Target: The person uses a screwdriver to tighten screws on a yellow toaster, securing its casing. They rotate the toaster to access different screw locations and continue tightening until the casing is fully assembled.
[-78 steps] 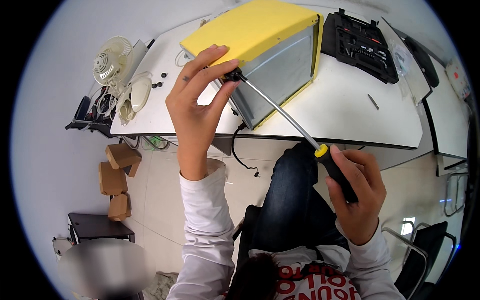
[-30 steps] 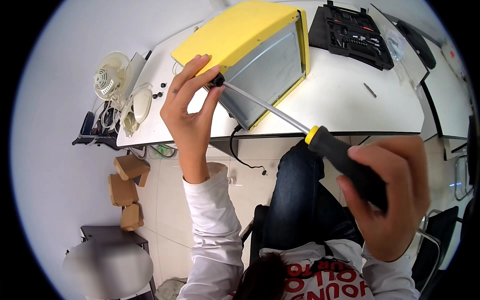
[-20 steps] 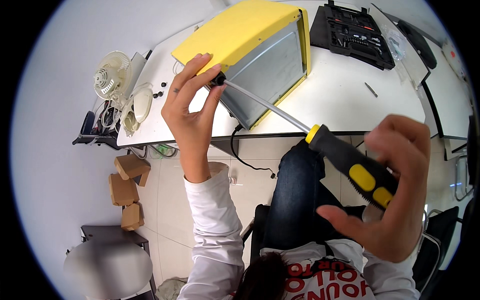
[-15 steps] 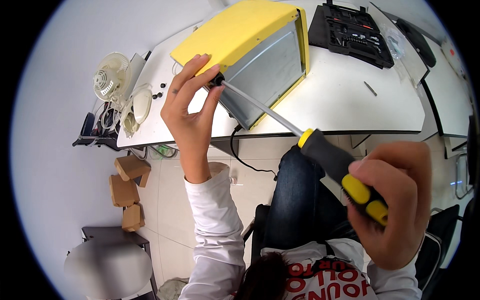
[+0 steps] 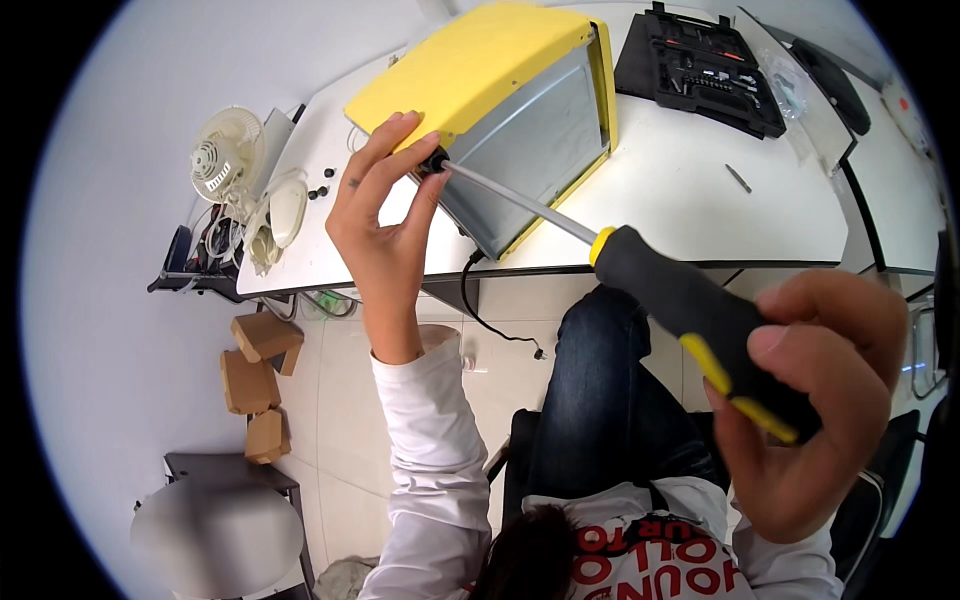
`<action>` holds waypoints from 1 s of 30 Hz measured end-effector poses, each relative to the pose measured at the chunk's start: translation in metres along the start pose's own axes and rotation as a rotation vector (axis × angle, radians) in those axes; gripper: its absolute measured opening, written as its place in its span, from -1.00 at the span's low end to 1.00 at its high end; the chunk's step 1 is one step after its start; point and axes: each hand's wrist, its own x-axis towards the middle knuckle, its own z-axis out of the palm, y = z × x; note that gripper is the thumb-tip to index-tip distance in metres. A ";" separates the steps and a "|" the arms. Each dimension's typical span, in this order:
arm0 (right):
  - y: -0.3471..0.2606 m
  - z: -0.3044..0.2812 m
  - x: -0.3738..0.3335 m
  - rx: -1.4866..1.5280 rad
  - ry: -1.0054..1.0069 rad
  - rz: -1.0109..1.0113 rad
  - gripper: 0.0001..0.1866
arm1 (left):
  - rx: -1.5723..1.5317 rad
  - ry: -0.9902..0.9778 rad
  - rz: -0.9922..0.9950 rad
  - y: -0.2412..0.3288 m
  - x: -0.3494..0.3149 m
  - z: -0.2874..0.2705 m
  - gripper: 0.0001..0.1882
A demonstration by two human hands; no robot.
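My right hand [image 5: 815, 400] grips the black and yellow handle of a screwdriver [image 5: 690, 310] at the right. Its metal shaft runs up and left, the tip meeting a small black foot [image 5: 434, 160] at the near left corner of a yellow box-shaped appliance [image 5: 470, 70]. Thumb and fingers of my left hand [image 5: 385, 215] pinch that black foot against the corner. The appliance lies tipped on the table with a grey metal panel [image 5: 530, 150] facing me. A black power cord [image 5: 475, 290] leaves its lower edge, and the plug hangs near my knee.
The white table [image 5: 690, 200] carries an open black tool case [image 5: 715, 75] at the back right and a thin dark bit [image 5: 738, 178]. Several small black pieces [image 5: 328, 173] lie at the left. Beyond are a cream fan [image 5: 225, 155] and cardboard boxes [image 5: 250, 382] on the floor.
The screwdriver handle has turned about its shaft, showing a different side of its yellow grips. My right hand has shifted slightly right, its fingers opened a little; my left hand stays at the foot.
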 end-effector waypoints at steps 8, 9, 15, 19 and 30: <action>0.006 0.012 -0.002 -0.093 0.077 0.167 -0.41 | -0.024 -0.001 -0.005 0.000 0.001 0.003 -0.63; 0.005 0.014 -0.001 -0.073 0.073 0.158 -0.39 | -0.019 0.001 0.000 -0.002 -0.001 0.003 -0.63; -0.002 0.005 0.004 -0.021 0.027 -0.044 -0.48 | -0.007 -0.001 0.004 -0.002 0.000 0.001 -0.63; -0.004 0.000 0.008 0.007 -0.064 0.014 -0.57 | -0.020 0.010 0.017 -0.002 0.002 0.004 -0.63; -0.007 0.006 0.004 0.071 -0.048 0.049 -0.67 | -0.013 0.018 -0.007 0.000 0.000 0.002 -0.65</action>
